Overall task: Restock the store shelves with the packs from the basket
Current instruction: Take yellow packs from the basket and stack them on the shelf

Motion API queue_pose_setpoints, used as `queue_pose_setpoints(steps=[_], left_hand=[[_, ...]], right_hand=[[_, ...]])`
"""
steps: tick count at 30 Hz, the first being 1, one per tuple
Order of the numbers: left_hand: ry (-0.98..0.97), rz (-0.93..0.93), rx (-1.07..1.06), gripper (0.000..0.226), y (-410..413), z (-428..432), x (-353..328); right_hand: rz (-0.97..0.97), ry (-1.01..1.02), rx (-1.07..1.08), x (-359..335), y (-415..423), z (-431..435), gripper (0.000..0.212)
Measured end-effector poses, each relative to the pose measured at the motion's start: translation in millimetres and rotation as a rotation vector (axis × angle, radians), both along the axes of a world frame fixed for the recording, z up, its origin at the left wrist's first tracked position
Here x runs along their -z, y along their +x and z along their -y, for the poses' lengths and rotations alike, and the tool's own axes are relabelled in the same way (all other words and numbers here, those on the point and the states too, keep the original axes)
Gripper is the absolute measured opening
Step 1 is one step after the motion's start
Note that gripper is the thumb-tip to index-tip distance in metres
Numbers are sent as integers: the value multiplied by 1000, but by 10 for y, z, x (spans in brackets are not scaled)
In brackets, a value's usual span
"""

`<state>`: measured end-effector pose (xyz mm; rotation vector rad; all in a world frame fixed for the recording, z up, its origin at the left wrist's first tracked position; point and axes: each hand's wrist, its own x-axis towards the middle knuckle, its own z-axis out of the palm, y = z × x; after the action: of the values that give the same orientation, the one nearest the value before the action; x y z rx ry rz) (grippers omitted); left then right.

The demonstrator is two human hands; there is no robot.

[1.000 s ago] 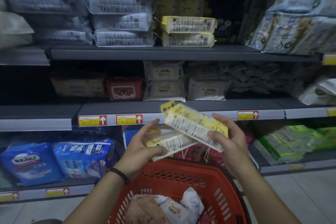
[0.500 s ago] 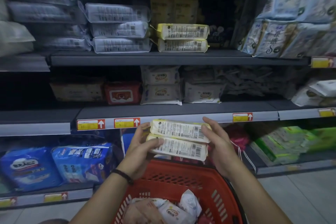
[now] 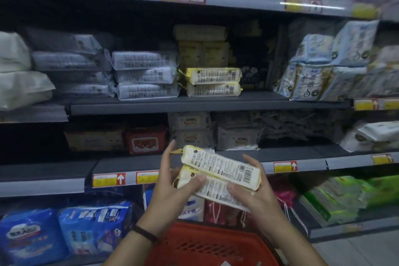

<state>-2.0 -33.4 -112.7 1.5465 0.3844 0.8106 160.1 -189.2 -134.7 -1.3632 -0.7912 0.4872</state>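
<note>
The left hand point(image 3: 172, 181) and right hand point(image 3: 257, 196) grip two stacked yellow packs point(image 3: 220, 167) between them above the red basket point(image 3: 207, 244), mid-shelving; next, I judge, comes lifting them onto the matching yellow stack point(image 3: 213, 82) at the front edge of the shelf point(image 3: 259, 103).

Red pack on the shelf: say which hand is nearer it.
Left. The left hand sits just below-right of the red pack; the right hand is farther right, past the held yellow packs.

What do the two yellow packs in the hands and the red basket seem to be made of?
The yellow packs: likely thin plastic film, glossy, with crimped end seals and printed labels. The red basket: apparently rigid moulded plastic, matte, with a perforated wall.
</note>
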Motion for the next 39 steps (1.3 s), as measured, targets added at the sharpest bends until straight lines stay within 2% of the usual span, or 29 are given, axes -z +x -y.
queue_pose_setpoints(steps=[4, 8, 14, 18, 20, 22, 24, 26, 30, 34, 36, 39], left_hand=[[104, 10, -25, 110, 121, -91, -577], [212, 121, -98, 119, 319, -125, -1221], [387, 243, -161, 109, 713, -437, -2007], [474, 267, -197, 82, 1007, -743, -2324], [597, 164, -363, 72, 1211, -949, -2348], [769, -124, -592, 71, 1375, -1128, -2327], [989, -453, -734, 78, 1453, -1211, -2280], [1126, -632, -808, 82, 1475, -1261, -2216], [1262, -554, -903, 75, 1476, -1344, -2173], [1572, -484, -727, 71, 1448, -1445, -2131], [1650, -518, -699, 66, 1433, -1484, -2132], [1622, -542, -773, 60, 1491, -1416, -2152]], right_hand=[[100, 43, 34, -572, 128, -54, 91], [189, 96, 72, -1370, 341, -248, 90], [323, 160, 163, -2282, 697, -722, 64], [411, 125, 184, -2648, 941, -1107, 57], [461, 80, 202, -2744, 1095, -1292, 64], [493, 6, 224, -2749, 1297, -1462, 62], [495, -117, 233, -2717, 1414, -1585, 62], [529, -239, 265, -2702, 1385, -1657, 67], [768, -526, 434, -2730, 1390, -1691, 79], [654, -552, 398, -2763, 1450, -1697, 86], [619, -521, 343, -2754, 1482, -1705, 80], [582, -424, 314, -2753, 1523, -1711, 53]])
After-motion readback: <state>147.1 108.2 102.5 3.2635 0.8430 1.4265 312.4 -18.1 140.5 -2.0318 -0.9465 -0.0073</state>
